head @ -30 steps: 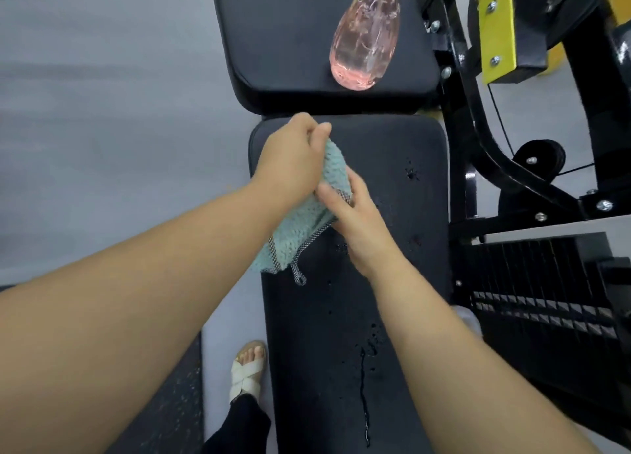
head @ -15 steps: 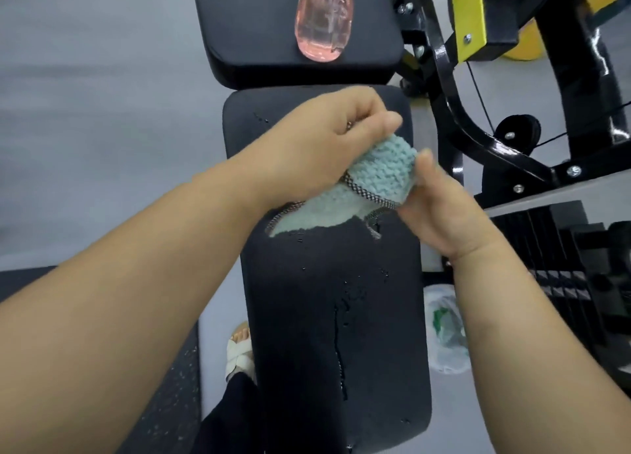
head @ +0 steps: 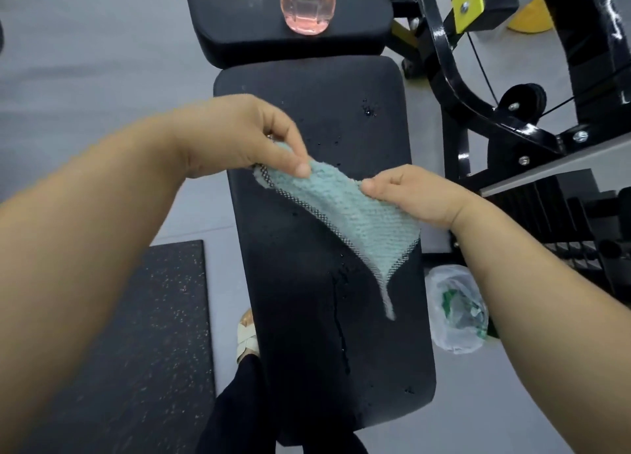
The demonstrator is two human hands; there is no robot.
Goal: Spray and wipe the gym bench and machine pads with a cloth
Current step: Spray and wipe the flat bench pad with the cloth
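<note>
Below you the long black bench pad (head: pixel 300 351) runs away from you, and a second black pad (head: pixel 239 16) sits just past its far end. The black machine frame (head: pixel 440 54) with its yellow plate (head: pixel 466 2) stands to your right. To your left a dark speckled mat (head: pixel 136 334) lies on the grey floor.

You hold the teal cloth (head: pixel 358 221) stretched over the middle of the bench pad. One corner hangs down, and I cannot tell whether it touches. Your left hand (head: pixel 239 136) pinches the cloth's upper left edge between thumb and fingers. Your right hand (head: pixel 420 194) pinches its right edge with fingers curled.

A pink bottle (head: pixel 307 6) sits on the far pad. A clear plastic bag (head: pixel 454 310) lies on the floor right of the bench, and a pale sandal (head: pixel 246 337) shows at its left. Drops and a thin run of liquid (head: pixel 338 317) mark the bench pad.
</note>
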